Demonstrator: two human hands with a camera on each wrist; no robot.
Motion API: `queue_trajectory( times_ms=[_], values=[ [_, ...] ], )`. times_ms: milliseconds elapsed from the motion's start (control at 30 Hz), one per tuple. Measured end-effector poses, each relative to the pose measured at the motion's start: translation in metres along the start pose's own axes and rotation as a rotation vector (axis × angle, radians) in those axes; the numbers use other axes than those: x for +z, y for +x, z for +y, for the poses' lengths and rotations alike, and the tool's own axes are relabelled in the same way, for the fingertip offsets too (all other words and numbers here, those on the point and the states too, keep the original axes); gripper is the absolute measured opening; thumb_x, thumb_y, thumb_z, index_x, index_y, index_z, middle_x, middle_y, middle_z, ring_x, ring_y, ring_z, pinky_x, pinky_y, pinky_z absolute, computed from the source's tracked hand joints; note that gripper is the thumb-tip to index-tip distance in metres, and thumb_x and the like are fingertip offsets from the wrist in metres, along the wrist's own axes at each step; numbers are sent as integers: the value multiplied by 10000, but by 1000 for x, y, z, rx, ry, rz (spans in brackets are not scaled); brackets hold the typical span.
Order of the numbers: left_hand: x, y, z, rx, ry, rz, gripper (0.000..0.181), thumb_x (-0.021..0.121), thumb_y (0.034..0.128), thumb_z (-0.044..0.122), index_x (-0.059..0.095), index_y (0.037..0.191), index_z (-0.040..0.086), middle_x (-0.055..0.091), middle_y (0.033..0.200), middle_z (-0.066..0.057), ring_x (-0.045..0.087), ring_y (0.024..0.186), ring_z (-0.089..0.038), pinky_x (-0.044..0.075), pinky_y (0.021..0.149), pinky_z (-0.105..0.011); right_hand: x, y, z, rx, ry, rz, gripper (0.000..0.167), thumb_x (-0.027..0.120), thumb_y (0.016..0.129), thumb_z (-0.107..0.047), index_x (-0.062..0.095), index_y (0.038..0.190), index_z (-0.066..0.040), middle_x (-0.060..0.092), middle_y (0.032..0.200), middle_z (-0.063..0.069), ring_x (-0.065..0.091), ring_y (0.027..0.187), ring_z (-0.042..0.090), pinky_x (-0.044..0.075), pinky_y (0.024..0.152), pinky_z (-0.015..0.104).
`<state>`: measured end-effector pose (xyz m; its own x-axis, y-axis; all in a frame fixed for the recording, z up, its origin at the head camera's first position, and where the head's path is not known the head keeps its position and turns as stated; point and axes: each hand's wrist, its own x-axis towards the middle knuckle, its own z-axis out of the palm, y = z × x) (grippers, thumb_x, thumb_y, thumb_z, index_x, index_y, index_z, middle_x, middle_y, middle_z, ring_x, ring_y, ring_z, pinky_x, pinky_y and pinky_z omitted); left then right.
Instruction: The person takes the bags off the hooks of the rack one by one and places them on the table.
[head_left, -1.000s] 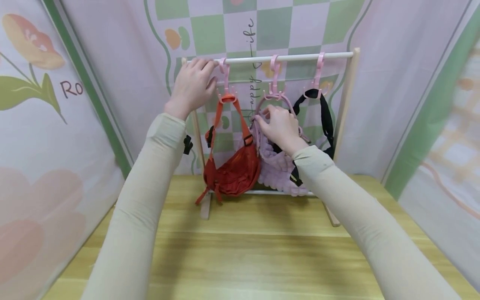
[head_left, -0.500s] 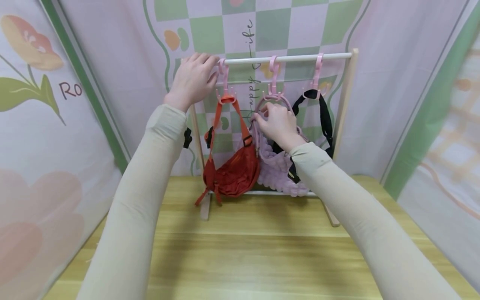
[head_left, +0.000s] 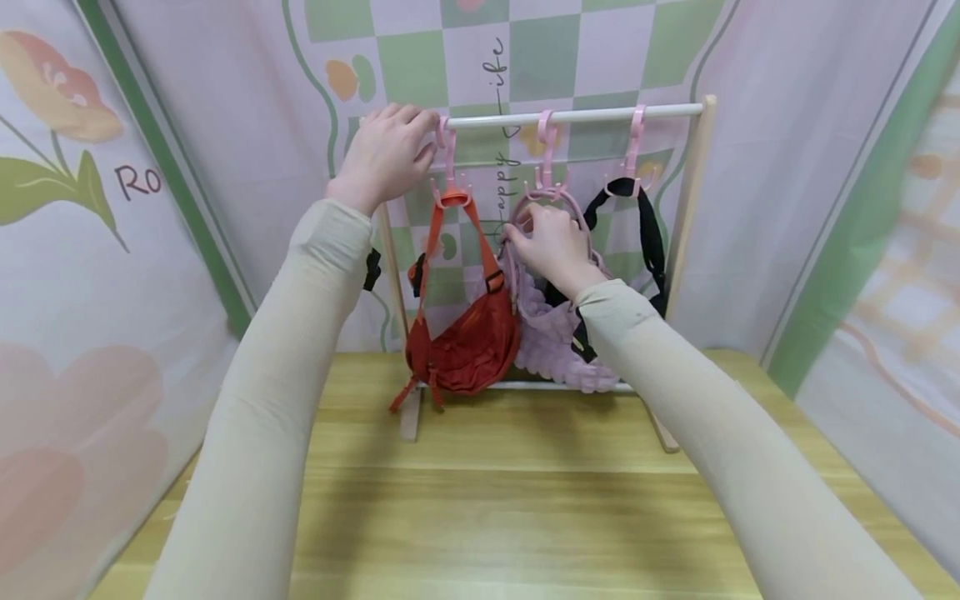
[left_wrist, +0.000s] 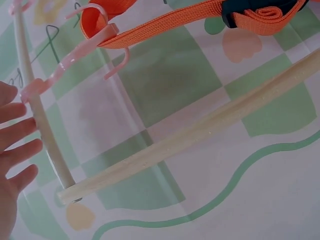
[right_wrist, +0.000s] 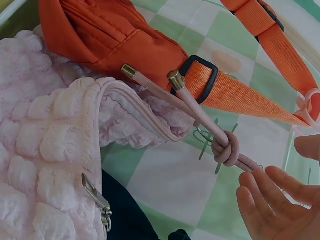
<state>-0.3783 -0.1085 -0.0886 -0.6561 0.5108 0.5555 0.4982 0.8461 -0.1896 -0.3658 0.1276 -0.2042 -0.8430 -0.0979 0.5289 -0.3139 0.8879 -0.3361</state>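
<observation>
My left hand (head_left: 386, 158) lies over the left end of the white rail (head_left: 495, 121), beside a pink hook (head_left: 448, 150). In the left wrist view its fingers (left_wrist: 20, 132) are spread and relaxed against the rail. From that hook hangs a red-orange waist bag (head_left: 468, 342) by its strap. My right hand (head_left: 553, 248) is at the handle of a fluffy pale pink bag (head_left: 551, 333), hung on the middle hook (head_left: 549, 150). In the right wrist view the fingertips touch the knotted cord handle (right_wrist: 226, 148), the thumb apart from them.
A black strap (head_left: 651, 233) hangs from the right hook (head_left: 636, 146), its bag mostly hidden behind the pink one. The rack's wooden leg (head_left: 686, 192) stands at the right on a wooden table (head_left: 510, 508). Patterned cloth (head_left: 750, 192) closes the back and sides.
Almost nothing differs: the view shifts slightly, and my right hand moves a little to the left at the pink bag's handle. My left hand stays on the rail.
</observation>
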Motion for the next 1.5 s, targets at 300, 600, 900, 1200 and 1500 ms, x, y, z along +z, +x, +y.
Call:
queue_trajectory(
  times_ms=[300, 600, 900, 1200, 1500],
  values=[
    [-9, 5, 1, 3, 3, -67, 406, 375, 1000, 275, 480, 1329, 61, 533, 1325, -162, 456, 1255, -344, 338, 1075, -514, 5, 7, 1, -19, 168, -11, 367, 550, 938, -388, 625, 1131, -85, 679, 1064, 93, 633, 967, 231, 503, 846, 390],
    [-15, 6, 3, 8, -5, -88, 385, 380, 999, 278, 496, 1285, 48, 556, 1248, -177, 481, 1203, -359, 371, 1036, -526, 9, 11, 0, -30, 280, -86, 431, 546, 948, -375, 562, 1224, -44, 633, 1183, 142, 595, 1094, 264, 480, 924, 412],
    [-18, 9, 3, -1, -28, -143, 446, 349, 1012, 316, 444, 1373, 71, 514, 1334, -172, 444, 1263, -351, 345, 1073, -506, 10, 17, -3, 12, 395, -184, 503, 554, 940, -411, 509, 1316, -80, 574, 1301, 108, 548, 1191, 226, 461, 976, 374],
    [-14, 5, 1, -29, -48, -148, 464, 336, 1012, 333, 422, 1400, 94, 476, 1387, -163, 395, 1318, -347, 299, 1091, -559, 20, 27, -6, 34, 493, -325, 576, 551, 944, -401, 416, 1412, -93, 489, 1403, 114, 466, 1284, 236, 427, 1017, 399],
    [-11, 6, 2, -21, -36, -145, 460, 338, 1010, 323, 426, 1395, 86, 494, 1366, -168, 426, 1284, -350, 325, 1075, -551, 29, 25, -9, 51, 525, -368, 547, 552, 956, -313, 401, 1420, -65, 488, 1403, 142, 468, 1282, 251, 428, 1017, 386]
  ],
)
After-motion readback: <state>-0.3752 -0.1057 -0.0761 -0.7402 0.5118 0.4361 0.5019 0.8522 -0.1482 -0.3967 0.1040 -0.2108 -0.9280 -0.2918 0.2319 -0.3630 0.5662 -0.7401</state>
